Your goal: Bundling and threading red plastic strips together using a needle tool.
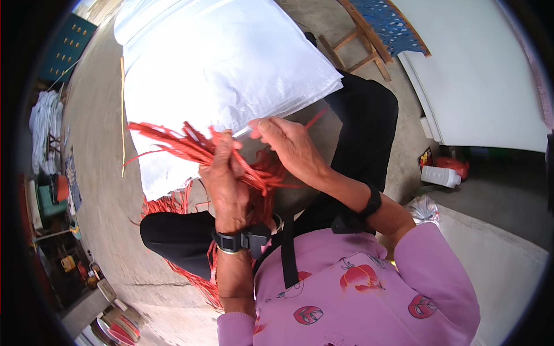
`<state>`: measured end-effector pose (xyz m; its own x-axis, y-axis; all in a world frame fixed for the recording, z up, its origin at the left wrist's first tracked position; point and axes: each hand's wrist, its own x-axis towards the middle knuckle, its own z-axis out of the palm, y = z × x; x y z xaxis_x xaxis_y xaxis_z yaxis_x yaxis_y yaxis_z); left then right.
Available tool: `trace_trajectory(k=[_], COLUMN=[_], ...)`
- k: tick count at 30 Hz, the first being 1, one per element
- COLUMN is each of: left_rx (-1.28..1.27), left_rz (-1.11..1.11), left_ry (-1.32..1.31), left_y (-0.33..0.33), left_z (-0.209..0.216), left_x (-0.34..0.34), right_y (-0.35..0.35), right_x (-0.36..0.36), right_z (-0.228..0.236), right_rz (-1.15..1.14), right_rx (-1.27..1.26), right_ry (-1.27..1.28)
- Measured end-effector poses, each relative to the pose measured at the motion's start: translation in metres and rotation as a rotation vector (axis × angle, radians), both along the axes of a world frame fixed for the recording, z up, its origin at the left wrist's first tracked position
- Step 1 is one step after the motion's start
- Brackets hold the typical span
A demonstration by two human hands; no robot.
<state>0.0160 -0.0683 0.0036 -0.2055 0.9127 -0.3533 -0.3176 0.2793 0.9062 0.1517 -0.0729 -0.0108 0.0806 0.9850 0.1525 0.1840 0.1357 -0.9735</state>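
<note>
A thick bundle of red plastic strands (193,149) is gripped in my left hand (222,179), its ends fanning out to the left and hanging below on the right. Beside it, my right hand (288,141) is closed in a pinch near the near edge of a stack of white plastic sheets or sacks (231,69). What the right fingertips hold is hidden. A single red strand (315,118) sticks out past the back of that hand. The white stack lies in front of me, its near right corner by my knee.
More loose red strands (199,284) hang and lie by my left leg. A thin yellow stick (122,115) is left of the stack. At the far right are a wooden stand (363,40) and a white panel (473,75). A white plastic jug (441,176) stands below the panel.
</note>
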Motion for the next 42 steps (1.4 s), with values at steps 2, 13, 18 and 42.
trace_trajectory(k=[2,13,18,42], left_rx=[-0.033,0.091,0.071,0.392], left_rz=[-0.04,-0.075,-0.23,-0.517], left_ry=[0.037,0.025,0.253,1.017], left_y=[-0.011,0.021,0.031,0.072], left_z=[-0.001,0.005,-0.003,-0.057], left_x=[0.015,-0.023,0.007,0.083], right_y=[0.003,0.041,0.066,0.096], right_x=[-0.007,0.107,0.142,0.156], right_z=[-0.005,0.035,0.002,-0.04], right_rz=[0.039,-0.058,0.13,0.179], right_rx=[-0.303,0.395,0.429,0.134], right_ry=[0.481,-0.653,-1.343,-1.501])
